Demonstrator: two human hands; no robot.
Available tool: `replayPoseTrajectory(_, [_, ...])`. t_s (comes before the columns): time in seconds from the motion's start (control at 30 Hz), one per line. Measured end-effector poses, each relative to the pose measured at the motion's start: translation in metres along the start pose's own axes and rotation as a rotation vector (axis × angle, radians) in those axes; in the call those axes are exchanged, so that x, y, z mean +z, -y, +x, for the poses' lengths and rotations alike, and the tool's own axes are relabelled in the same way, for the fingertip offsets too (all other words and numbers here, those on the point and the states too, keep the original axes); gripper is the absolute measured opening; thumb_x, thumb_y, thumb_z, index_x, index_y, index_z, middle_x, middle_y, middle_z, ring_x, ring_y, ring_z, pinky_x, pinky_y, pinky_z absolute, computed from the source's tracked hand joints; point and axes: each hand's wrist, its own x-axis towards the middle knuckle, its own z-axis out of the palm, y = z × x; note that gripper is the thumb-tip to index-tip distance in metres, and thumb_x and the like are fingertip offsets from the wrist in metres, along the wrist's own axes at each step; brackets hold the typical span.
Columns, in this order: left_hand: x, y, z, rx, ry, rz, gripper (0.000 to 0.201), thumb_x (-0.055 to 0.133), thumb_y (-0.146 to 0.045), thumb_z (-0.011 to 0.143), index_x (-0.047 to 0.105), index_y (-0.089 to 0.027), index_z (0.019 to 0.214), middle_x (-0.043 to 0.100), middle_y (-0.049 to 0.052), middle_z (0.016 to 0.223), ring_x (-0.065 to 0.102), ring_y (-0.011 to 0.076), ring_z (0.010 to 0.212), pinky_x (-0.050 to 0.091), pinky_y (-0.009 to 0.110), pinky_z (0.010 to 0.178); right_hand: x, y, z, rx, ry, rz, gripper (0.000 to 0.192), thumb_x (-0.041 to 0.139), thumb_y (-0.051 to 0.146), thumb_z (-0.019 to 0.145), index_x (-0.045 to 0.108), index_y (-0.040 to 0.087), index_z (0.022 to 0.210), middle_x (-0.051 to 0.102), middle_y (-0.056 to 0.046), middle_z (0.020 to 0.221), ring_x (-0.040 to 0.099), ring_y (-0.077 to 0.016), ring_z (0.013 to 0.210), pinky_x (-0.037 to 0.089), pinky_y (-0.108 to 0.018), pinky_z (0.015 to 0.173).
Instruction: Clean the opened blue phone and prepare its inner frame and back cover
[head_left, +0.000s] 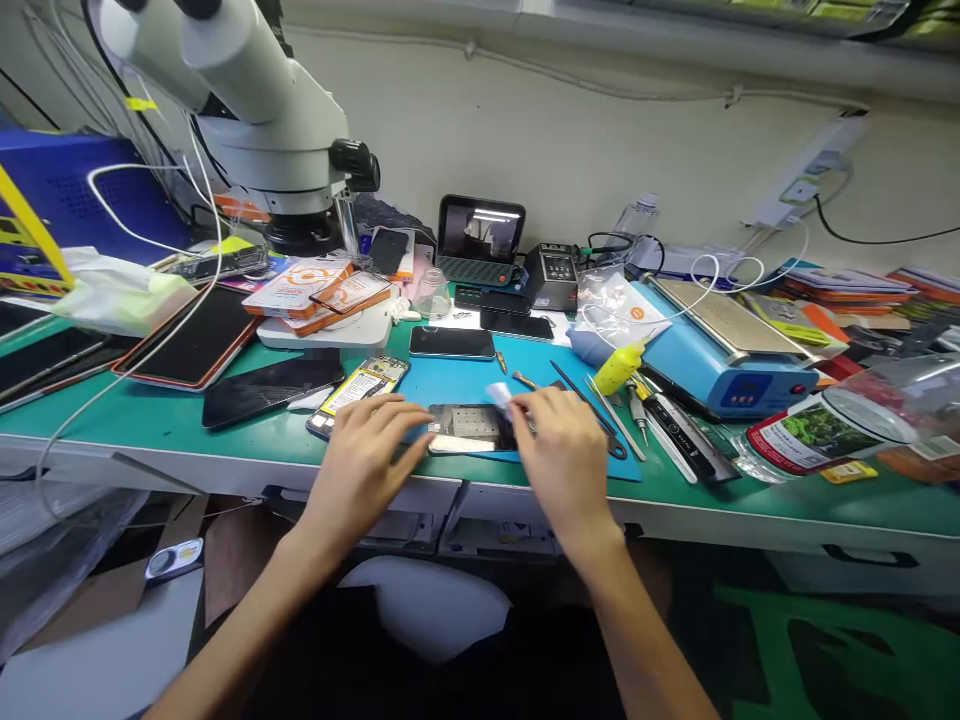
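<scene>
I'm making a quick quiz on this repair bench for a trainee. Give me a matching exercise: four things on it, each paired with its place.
Things:
1. opened phone
2. microscope
3. yellow bottle
4. blue heating plate

Places:
A. far left, above the bench
B. between left hand and right hand
C. right of the blue mat
D. at the blue mat's right edge

Pairs: 1-B, 2-A, 3-D, 4-C

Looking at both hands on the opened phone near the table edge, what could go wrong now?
1. The opened dark phone frame lies close to the green table's front edge; a push from the left hand might slide it off.
2. The right hand, pinching a small white piece, might knock the metal tweezers beside it.
</scene>
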Motion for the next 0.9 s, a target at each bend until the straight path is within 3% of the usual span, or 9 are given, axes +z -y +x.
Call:
replayPoseTrajectory(0.17, [0.014,-0.001,0.001,0.094,0.068,0.12,0.033,0.072,-0.044,0.102,0.072,-0.021,0.126,0.072,0.009,0.133,0.064,0.0286,0.134,0.05,0.059,0.12,0.016,0.037,0.005,-0.09,0.121,0.028,0.016,0.071,0.033,0.105,0.072,0.017,0.107,0.073,-0.004,0.107,0.072,-0.0181,0.098,0.063,-0.039,0.091])
replayPoseTrajectory(0.4, [0.02,0.005,-0.005,0.05,0.005,0.139,0.034,0.069,-0.04,0.104,0.066,-0.017,0.129,0.071,0.01,0.129,0.067,0.0283,0.128,0.057,0.056,0.113,0.025,0.066,0.018,-0.174,0.191,0.217,0.019,0.071,0.035,0.105,0.072,0.016,0.109,0.073,-0.005,0.11,0.072,-0.0189,0.101,0.063,-0.04,0.092])
replayPoseTrajectory(0.53, [0.021,0.006,-0.006,0.026,-0.025,0.12,0.046,0.069,-0.048,0.103,0.061,-0.017,0.137,0.065,0.014,0.139,0.063,0.0311,0.134,0.056,0.058,0.115,0.008,0.029,0.013,-0.165,0.134,0.398,0.021,0.07,0.037,0.106,0.072,0.017,0.111,0.074,-0.004,0.108,0.072,-0.0173,0.096,0.064,-0.038,0.089])
replayPoseTrajectory(0.6, [0.019,0.006,-0.002,0.044,0.031,0.098,0.047,0.07,-0.048,0.102,0.061,-0.018,0.138,0.063,0.014,0.144,0.059,0.0325,0.14,0.054,0.06,0.118,-0.001,-0.004,0.005,-0.003,0.018,0.436,0.02,0.067,0.037,0.107,0.072,0.017,0.108,0.073,-0.005,0.108,0.071,-0.0188,0.101,0.063,-0.041,0.094])
replayPoseTrajectory(0.73, [0.011,0.003,0.012,0.096,0.228,0.043,0.039,0.07,-0.039,0.103,0.065,-0.019,0.136,0.067,0.012,0.141,0.064,0.0293,0.135,0.058,0.056,0.115,0.0,-0.054,-0.017,0.313,-0.128,0.521,0.028,0.064,0.043,0.109,0.07,0.016,0.113,0.072,-0.003,0.102,0.069,-0.0149,0.085,0.063,-0.034,0.079])
replayPoseTrajectory(0.9, [-0.002,-0.003,0.031,0.044,0.348,0.03,0.028,0.063,-0.039,0.107,0.07,-0.019,0.125,0.074,0.008,0.121,0.072,0.0226,0.111,0.062,0.049,0.104,0.018,-0.062,-0.037,0.49,-0.179,0.623,0.032,0.064,0.047,0.109,0.068,0.016,0.119,0.071,-0.003,0.1,0.068,-0.014,0.08,0.062,-0.032,0.074])
